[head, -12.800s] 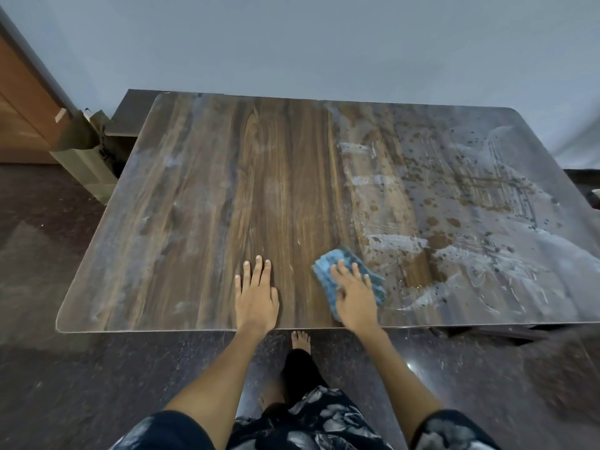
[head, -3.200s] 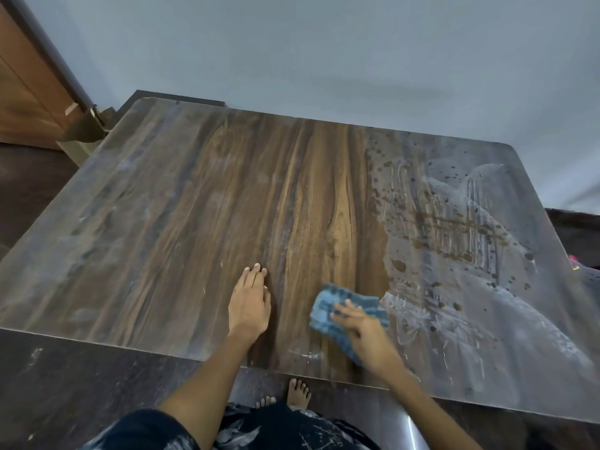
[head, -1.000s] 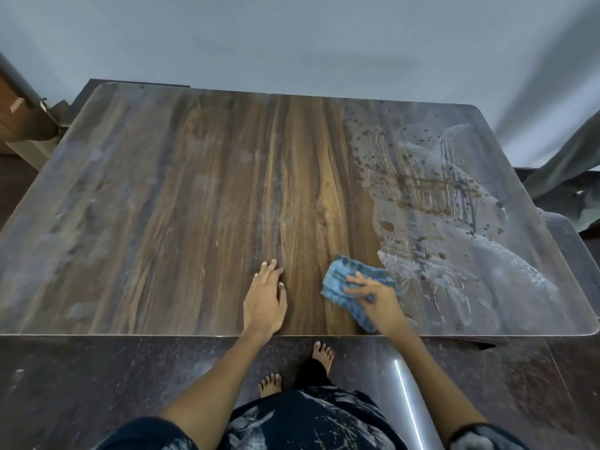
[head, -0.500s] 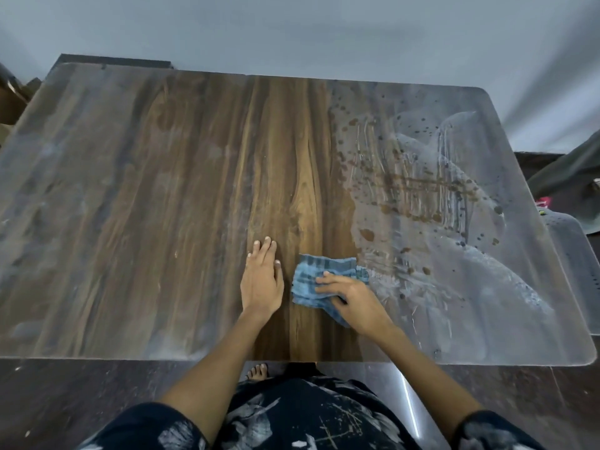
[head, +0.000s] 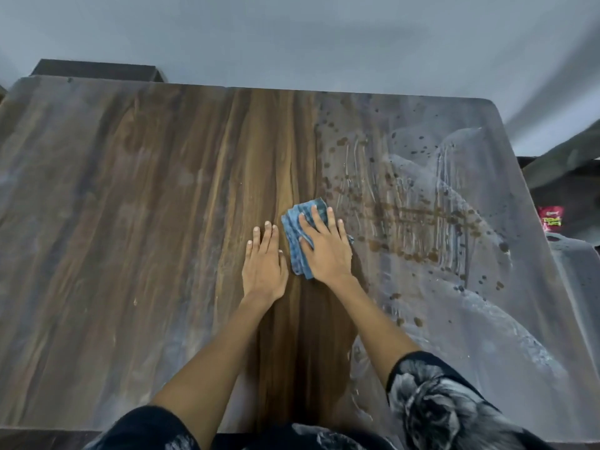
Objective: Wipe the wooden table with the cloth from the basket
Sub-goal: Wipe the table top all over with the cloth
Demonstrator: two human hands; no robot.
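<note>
The wooden table (head: 136,222) fills the view. Its left and middle show brown grain with a faint haze; its right part carries a white film (head: 454,261) with brown spots and streaks. A folded blue cloth (head: 298,235) lies near the table's middle, at the edge of the film. My right hand (head: 324,251) presses flat on the cloth with fingers spread, covering most of it. My left hand (head: 263,267) lies flat on the bare wood just left of the cloth, fingers apart, holding nothing. No basket is in view.
A grey wall (head: 292,37) runs along the table's far edge. A dark block (head: 94,71) stands behind the far left corner. Past the right edge lie a red packet (head: 550,216) and a pale rounded surface (head: 581,271). A grey bar (head: 561,160) slants in at the right.
Both hands have slid farther from the near edge toward the table's middle. The cloth went along under my right hand, whose fingers now lie flat and spread. The camera leaned forward over the table.
</note>
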